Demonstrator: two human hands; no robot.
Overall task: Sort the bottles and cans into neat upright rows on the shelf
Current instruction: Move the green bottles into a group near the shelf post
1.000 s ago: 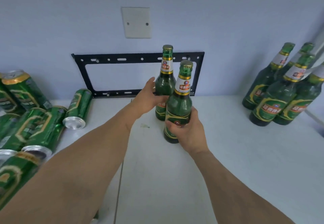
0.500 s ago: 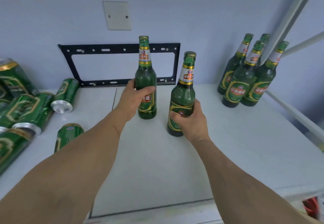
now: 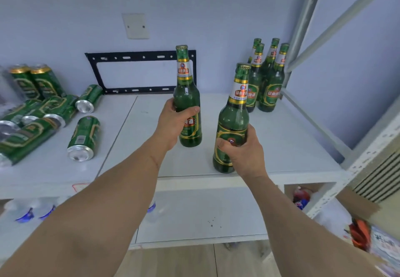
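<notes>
My left hand [image 3: 173,123] grips an upright green beer bottle [image 3: 186,94] around its body, above the middle of the white shelf [image 3: 281,142]. My right hand [image 3: 242,151] grips a second upright green bottle [image 3: 234,114] low on its label, near the shelf's front edge. Several more green bottles [image 3: 268,75] stand upright in a cluster at the back right corner. Green cans [image 3: 83,138] lie on their sides at the left, and two cans [image 3: 35,80] stand upright behind them.
A black metal bracket [image 3: 140,57] leans against the blue wall at the back. Grey shelf posts [image 3: 303,27] rise at the right. A lower shelf [image 3: 194,216] holds water bottles [image 3: 28,209] and packages [image 3: 300,196].
Both bottles have moved apart and rightward, toward the bottle cluster. The view has pulled back, and the shelf's front edge and the lower shelf have come into sight.
</notes>
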